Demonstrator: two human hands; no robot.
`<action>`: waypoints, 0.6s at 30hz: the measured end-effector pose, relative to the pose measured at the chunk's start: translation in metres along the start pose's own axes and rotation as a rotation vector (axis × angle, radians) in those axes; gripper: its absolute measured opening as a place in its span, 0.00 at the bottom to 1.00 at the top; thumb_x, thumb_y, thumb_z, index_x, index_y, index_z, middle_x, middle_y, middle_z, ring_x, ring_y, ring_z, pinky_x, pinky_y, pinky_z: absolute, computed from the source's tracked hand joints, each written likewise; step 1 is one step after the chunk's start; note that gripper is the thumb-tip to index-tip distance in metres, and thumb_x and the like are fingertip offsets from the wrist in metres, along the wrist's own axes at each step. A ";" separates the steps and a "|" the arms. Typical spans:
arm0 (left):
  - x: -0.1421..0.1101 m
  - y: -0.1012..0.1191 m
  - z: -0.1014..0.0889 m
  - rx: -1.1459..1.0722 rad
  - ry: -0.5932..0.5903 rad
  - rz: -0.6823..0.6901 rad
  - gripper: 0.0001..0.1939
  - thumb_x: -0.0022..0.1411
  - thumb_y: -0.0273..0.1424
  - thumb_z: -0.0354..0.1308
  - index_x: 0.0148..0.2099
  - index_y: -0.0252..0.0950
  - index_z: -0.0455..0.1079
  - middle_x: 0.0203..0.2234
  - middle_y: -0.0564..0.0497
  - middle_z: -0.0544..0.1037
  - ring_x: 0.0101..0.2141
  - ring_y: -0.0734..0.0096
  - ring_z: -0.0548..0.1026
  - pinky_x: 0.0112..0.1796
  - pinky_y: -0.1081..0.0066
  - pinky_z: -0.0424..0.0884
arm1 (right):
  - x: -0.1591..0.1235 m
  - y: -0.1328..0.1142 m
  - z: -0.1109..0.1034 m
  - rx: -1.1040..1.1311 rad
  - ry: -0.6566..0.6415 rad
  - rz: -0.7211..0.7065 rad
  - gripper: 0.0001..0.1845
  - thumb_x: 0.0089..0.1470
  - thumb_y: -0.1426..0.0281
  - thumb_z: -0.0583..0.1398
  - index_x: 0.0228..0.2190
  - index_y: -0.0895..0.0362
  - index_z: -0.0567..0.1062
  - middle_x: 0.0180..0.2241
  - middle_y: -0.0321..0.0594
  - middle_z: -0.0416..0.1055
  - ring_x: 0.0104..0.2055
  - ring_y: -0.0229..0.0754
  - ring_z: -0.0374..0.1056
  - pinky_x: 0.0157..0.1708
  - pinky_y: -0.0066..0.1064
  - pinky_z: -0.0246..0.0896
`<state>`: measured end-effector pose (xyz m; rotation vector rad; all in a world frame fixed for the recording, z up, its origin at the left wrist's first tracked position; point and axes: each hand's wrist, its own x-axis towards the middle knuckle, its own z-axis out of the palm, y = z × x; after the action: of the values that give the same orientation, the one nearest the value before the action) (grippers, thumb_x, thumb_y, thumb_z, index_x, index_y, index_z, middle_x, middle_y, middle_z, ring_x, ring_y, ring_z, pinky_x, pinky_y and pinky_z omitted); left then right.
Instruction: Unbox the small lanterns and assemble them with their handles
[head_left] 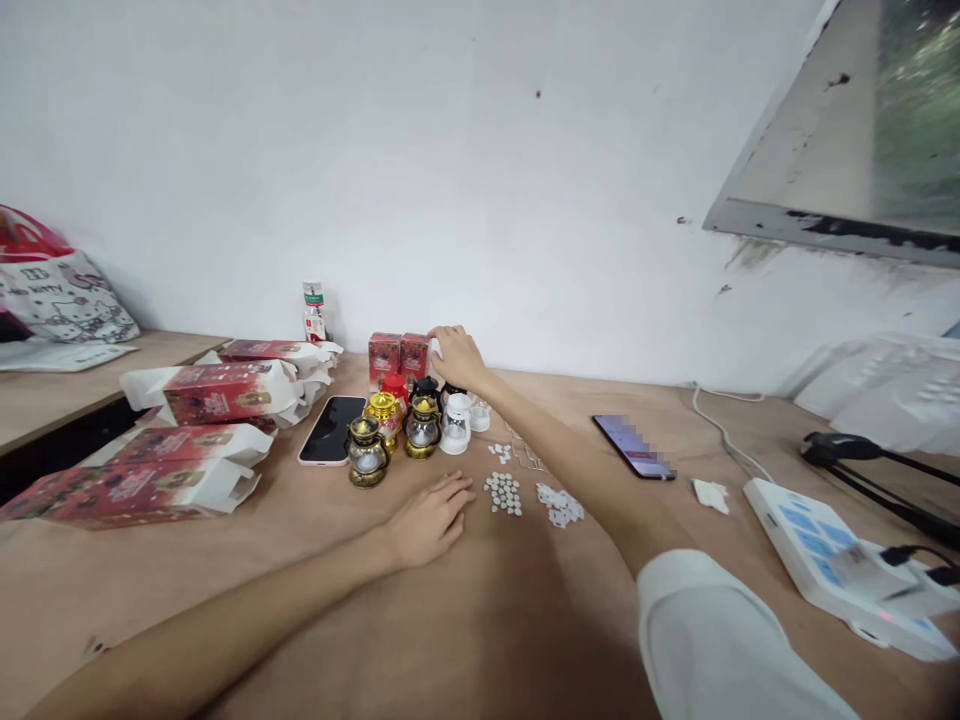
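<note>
My right hand reaches to the back of the table, its bent fingers at the right side of a small red box. Another small red box stands close beside it on the left. My left hand lies on the tabletop with its fingers stretched out, holding nothing. Between the hands stand several miniature lanterns: a bronze one, a gold one, a black-and-gold one and a white one. Small round white discs and white pieces lie right of my left hand.
Opened red cartons lie at the left, near a pink-edged phone. A bottle stands against the wall. Another phone, crumpled tissue and a power strip with cables are on the right.
</note>
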<state>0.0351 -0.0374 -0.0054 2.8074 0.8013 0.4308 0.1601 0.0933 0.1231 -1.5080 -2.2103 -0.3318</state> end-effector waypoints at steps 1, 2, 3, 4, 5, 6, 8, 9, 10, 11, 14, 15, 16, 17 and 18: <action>0.000 0.000 0.000 -0.002 0.002 0.000 0.20 0.60 0.23 0.45 0.54 0.27 0.64 0.55 0.37 0.67 0.59 0.55 0.60 0.58 0.55 0.60 | 0.010 0.000 0.005 -0.010 -0.030 0.003 0.21 0.55 0.74 0.49 0.51 0.62 0.64 0.53 0.50 0.65 0.56 0.52 0.54 0.53 0.42 0.53; 0.000 0.000 0.000 -0.003 0.006 0.000 0.20 0.60 0.23 0.45 0.54 0.28 0.64 0.56 0.37 0.67 0.59 0.55 0.60 0.58 0.55 0.60 | 0.020 0.000 0.010 -0.015 -0.052 0.009 0.22 0.54 0.74 0.50 0.52 0.62 0.63 0.55 0.51 0.63 0.58 0.52 0.53 0.53 0.43 0.52; 0.000 0.000 0.000 -0.005 0.008 0.000 0.20 0.60 0.23 0.45 0.54 0.28 0.64 0.56 0.37 0.67 0.59 0.55 0.60 0.58 0.55 0.60 | 0.028 0.001 0.016 -0.022 -0.077 0.017 0.24 0.54 0.74 0.51 0.53 0.62 0.61 0.57 0.51 0.61 0.60 0.53 0.51 0.54 0.45 0.50; 0.001 0.000 0.000 -0.007 0.007 0.000 0.20 0.60 0.23 0.46 0.54 0.28 0.64 0.56 0.37 0.67 0.59 0.55 0.60 0.58 0.54 0.60 | 0.035 0.002 0.021 -0.029 -0.105 0.026 0.26 0.54 0.72 0.52 0.55 0.61 0.59 0.58 0.51 0.58 0.61 0.54 0.49 0.55 0.47 0.48; 0.001 0.000 0.000 -0.009 0.003 -0.001 0.20 0.60 0.23 0.46 0.54 0.28 0.64 0.56 0.37 0.66 0.59 0.54 0.60 0.58 0.54 0.60 | 0.041 0.003 0.026 -0.035 -0.134 0.036 0.27 0.54 0.70 0.54 0.55 0.60 0.59 0.59 0.51 0.57 0.62 0.55 0.47 0.56 0.49 0.47; 0.001 0.000 0.000 -0.010 -0.002 -0.002 0.20 0.60 0.23 0.46 0.54 0.27 0.64 0.56 0.36 0.66 0.59 0.54 0.60 0.57 0.54 0.60 | 0.046 0.005 0.030 -0.040 -0.161 0.046 0.28 0.53 0.68 0.55 0.55 0.59 0.59 0.59 0.50 0.58 0.62 0.56 0.47 0.56 0.51 0.45; 0.001 0.000 0.000 -0.012 -0.012 -0.004 0.21 0.60 0.23 0.46 0.55 0.26 0.63 0.56 0.36 0.66 0.59 0.53 0.60 0.57 0.53 0.60 | 0.053 0.006 0.034 -0.050 -0.196 0.059 0.25 0.54 0.63 0.56 0.52 0.57 0.63 0.57 0.50 0.60 0.62 0.58 0.47 0.57 0.53 0.43; 0.001 0.000 0.000 -0.015 -0.014 -0.005 0.21 0.60 0.23 0.46 0.55 0.26 0.63 0.56 0.36 0.66 0.59 0.52 0.60 0.57 0.53 0.60 | 0.055 0.007 0.035 -0.054 -0.203 0.060 0.23 0.54 0.62 0.56 0.50 0.57 0.65 0.56 0.51 0.61 0.62 0.58 0.47 0.56 0.53 0.43; 0.001 0.000 -0.001 -0.020 -0.013 -0.005 0.21 0.60 0.23 0.46 0.55 0.26 0.63 0.56 0.35 0.66 0.59 0.52 0.59 0.57 0.53 0.60 | 0.056 0.007 0.036 -0.057 -0.204 0.057 0.22 0.54 0.60 0.56 0.48 0.57 0.66 0.55 0.51 0.62 0.62 0.58 0.48 0.56 0.52 0.44; 0.001 0.000 -0.001 -0.028 -0.012 -0.005 0.21 0.60 0.23 0.46 0.55 0.26 0.63 0.56 0.35 0.66 0.59 0.52 0.59 0.57 0.52 0.60 | 0.056 0.006 0.036 -0.057 -0.205 0.051 0.21 0.53 0.60 0.57 0.46 0.57 0.66 0.54 0.51 0.63 0.61 0.57 0.51 0.55 0.50 0.46; 0.001 0.000 -0.002 -0.058 -0.014 -0.014 0.21 0.60 0.23 0.46 0.55 0.26 0.63 0.56 0.34 0.66 0.59 0.52 0.59 0.57 0.52 0.59 | 0.050 0.000 0.033 -0.052 -0.199 0.043 0.23 0.51 0.63 0.60 0.47 0.59 0.64 0.48 0.51 0.67 0.52 0.54 0.60 0.49 0.43 0.55; 0.001 0.001 -0.002 -0.067 -0.018 -0.019 0.21 0.59 0.22 0.45 0.55 0.26 0.64 0.56 0.34 0.65 0.60 0.53 0.59 0.58 0.52 0.59 | 0.047 -0.002 0.031 -0.052 -0.185 0.046 0.25 0.50 0.65 0.61 0.48 0.59 0.63 0.47 0.52 0.67 0.50 0.53 0.62 0.48 0.42 0.56; 0.001 0.001 -0.002 -0.075 -0.023 -0.027 0.21 0.59 0.22 0.45 0.55 0.25 0.64 0.56 0.34 0.65 0.60 0.53 0.59 0.58 0.53 0.58 | 0.043 -0.004 0.028 -0.052 -0.163 0.050 0.26 0.50 0.66 0.61 0.49 0.60 0.62 0.47 0.53 0.67 0.49 0.53 0.62 0.47 0.42 0.56; 0.001 0.001 -0.002 -0.086 -0.028 -0.037 0.21 0.59 0.22 0.45 0.55 0.25 0.64 0.57 0.34 0.65 0.60 0.53 0.58 0.58 0.53 0.57 | 0.040 -0.005 0.022 -0.053 -0.133 0.053 0.26 0.50 0.67 0.60 0.50 0.60 0.61 0.48 0.54 0.65 0.50 0.54 0.61 0.48 0.43 0.56; 0.001 0.001 -0.002 -0.102 -0.032 -0.048 0.21 0.59 0.22 0.45 0.55 0.25 0.64 0.57 0.35 0.65 0.60 0.53 0.58 0.59 0.53 0.57 | 0.035 -0.005 0.015 -0.058 -0.104 0.056 0.27 0.52 0.67 0.59 0.52 0.60 0.60 0.50 0.54 0.63 0.51 0.54 0.60 0.49 0.44 0.55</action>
<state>0.0358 -0.0378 -0.0026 2.6889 0.8148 0.4053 0.1412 0.1268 0.1270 -1.6493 -2.2512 -0.3083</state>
